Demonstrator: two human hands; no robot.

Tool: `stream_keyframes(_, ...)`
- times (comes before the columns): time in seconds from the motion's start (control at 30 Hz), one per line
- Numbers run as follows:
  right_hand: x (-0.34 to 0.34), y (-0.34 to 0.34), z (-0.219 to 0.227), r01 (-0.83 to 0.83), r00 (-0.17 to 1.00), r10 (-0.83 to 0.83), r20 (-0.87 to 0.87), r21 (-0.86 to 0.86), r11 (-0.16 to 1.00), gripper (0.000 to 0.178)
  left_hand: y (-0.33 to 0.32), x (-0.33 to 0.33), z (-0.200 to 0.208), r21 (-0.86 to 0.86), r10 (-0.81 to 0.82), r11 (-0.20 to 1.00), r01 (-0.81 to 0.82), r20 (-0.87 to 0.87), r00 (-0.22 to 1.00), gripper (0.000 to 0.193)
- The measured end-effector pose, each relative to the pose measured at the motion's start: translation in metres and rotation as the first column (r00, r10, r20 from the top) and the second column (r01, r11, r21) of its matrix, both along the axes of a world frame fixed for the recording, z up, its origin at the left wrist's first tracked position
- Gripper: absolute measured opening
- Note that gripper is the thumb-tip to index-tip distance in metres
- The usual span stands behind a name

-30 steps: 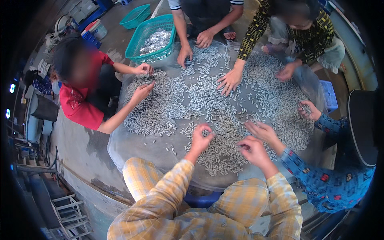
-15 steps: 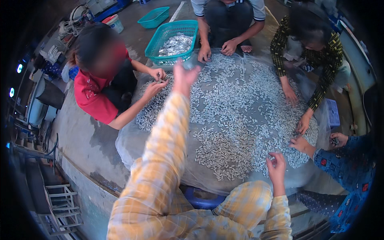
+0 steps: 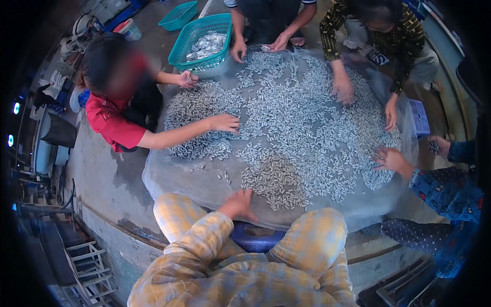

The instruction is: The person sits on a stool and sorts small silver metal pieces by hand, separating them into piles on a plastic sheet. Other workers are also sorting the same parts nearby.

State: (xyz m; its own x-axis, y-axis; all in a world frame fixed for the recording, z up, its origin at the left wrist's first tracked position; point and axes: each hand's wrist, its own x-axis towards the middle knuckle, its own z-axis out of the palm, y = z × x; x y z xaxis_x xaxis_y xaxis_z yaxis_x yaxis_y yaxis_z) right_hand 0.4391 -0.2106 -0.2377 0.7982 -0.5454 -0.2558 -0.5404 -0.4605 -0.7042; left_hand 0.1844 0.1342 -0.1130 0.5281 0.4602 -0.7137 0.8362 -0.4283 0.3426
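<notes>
My left hand (image 3: 238, 204) is just above the near edge of the plastic sheet, its fingers apart and nothing visible in them. Right beside its fingertips lies a brownish-grey pile of small metal cylinders (image 3: 273, 181). Beyond that, many brighter silvery cylinders (image 3: 291, 115) spread over the clear plastic sheet (image 3: 204, 181). My right hand is out of sight; only checked sleeve and trouser cloth shows on that side. A teal basket (image 3: 176, 53) at the far left holds shiny flat silvery pieces (image 3: 207, 45).
Co-workers sit round the sheet: a red-sleeved person (image 3: 115, 115) at left, others across and at right, with hands among the cylinders. A second teal basket (image 3: 178, 15) stands behind. A blue plastic stool (image 3: 255, 238) shows between my knees; a purple crate (image 3: 419, 117) stands at right.
My left hand has come back from near the teal basket to the near edge of the pile. My right hand has dropped out of view. The red-sleeved person's hands have separated.
</notes>
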Motion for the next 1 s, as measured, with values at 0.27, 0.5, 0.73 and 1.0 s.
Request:
stream_keyframes(0.27, -0.005, 0.014, 0.003, -0.013, 0.931, 0.28, -0.235, 0.744, 0.668, 0.017, -0.028, -0.04, -0.069, 0.435, -0.228, 0.861, 0.266, -0.137, 0.964, 0.02)
stream_keyframes(0.5, 0.099, 0.185, 0.19, -0.625, 0.664, 0.716, 0.217, 0.687, 0.371, 0.008, 0.142, 0.028, 0.081, 0.855, -0.412, 0.439, -0.278, 0.466, 0.783, 0.014)
stream_keyframes(0.73, 0.085, 0.193, 0.319, -0.734, 0.598, 0.642, 0.481, 0.649, 0.198, 0.014, 0.117, 0.003, 0.182, 0.782, -0.199, 0.435, -0.446, 0.566, 0.8, 0.015)
stream_keyframes(1.0, 0.065, 0.144, 0.224, -0.56, 0.649, 0.761, -0.009, 0.672, 0.485, 0.017, 0.048, -0.091, 0.066, 0.436, -0.218, 0.884, 0.167, 0.07, 0.973, 0.016)
